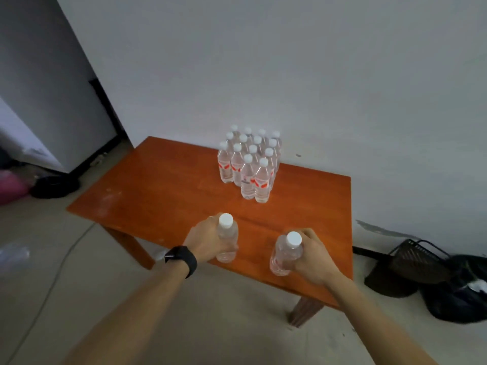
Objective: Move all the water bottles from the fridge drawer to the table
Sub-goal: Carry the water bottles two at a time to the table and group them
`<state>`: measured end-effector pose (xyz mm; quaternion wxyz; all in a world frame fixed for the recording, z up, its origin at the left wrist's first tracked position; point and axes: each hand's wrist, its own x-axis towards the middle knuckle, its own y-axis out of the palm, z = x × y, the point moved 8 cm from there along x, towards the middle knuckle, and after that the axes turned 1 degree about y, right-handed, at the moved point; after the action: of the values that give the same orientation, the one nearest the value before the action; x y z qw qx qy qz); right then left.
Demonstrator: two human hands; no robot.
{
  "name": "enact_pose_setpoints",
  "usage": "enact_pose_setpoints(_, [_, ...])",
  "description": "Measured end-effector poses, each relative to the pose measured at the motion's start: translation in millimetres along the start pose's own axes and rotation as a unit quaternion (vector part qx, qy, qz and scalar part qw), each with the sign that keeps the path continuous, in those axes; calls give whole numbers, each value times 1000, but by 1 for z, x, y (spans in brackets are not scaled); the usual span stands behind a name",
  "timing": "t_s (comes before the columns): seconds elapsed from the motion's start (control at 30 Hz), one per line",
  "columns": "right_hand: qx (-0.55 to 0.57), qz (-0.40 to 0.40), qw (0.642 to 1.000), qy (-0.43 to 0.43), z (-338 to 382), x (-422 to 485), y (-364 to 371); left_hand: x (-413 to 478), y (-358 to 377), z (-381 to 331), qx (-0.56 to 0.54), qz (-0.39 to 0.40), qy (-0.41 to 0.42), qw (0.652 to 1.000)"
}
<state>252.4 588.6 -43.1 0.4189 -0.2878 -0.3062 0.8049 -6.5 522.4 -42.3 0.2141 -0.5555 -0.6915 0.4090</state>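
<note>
An orange wooden table [163, 191] stands against a white wall. Several clear water bottles with white caps [249, 164] are grouped upright at the table's far middle. My left hand [204, 239] grips an upright water bottle [227, 239] over the table's near edge. My right hand [312, 255] grips a second upright bottle [286, 252] near the front right part of the table. Whether either bottle's base touches the tabletop cannot be told. A black watch [181, 259] sits on my left wrist. The fridge drawer is out of view.
A white appliance [34, 143] stands at the far left, with dark and pink items [52, 185] on the floor beside it. Right of the table, a black basket [411, 270] and a dark bag [461, 293] lie on the floor. A cable [66, 254] crosses the floor at the left.
</note>
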Motion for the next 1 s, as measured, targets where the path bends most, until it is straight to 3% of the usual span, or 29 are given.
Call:
enact_pose_setpoints(0.13, [-51, 13, 999, 1, 12, 72, 20, 57, -16, 35, -21, -5, -39, 999])
enact_pose_setpoints(0.2, [-80, 10, 997, -11, 22, 105, 33, 88, -20, 54, 29, 14, -38, 999])
enact_pose_setpoints(0.3, [-112, 2, 993, -32, 39, 158, 50, 149, -21, 90, -4, 37, -32, 999])
enact_pose_setpoints(0.6, [-24, -51, 998, 11, 108, 284, 80, 298, -47, 127, 33, 110, 51, 992])
enact_pose_setpoints(0.73, [-28, -78, 996, 31, 123, 313, 90, 334, -49, 132, 24, 140, 76, 987])
enact_pose_setpoints(1.0, [-73, -36, 995, 49, 143, 342, 98, 357, -42, 140, 21, 209, 121, 970])
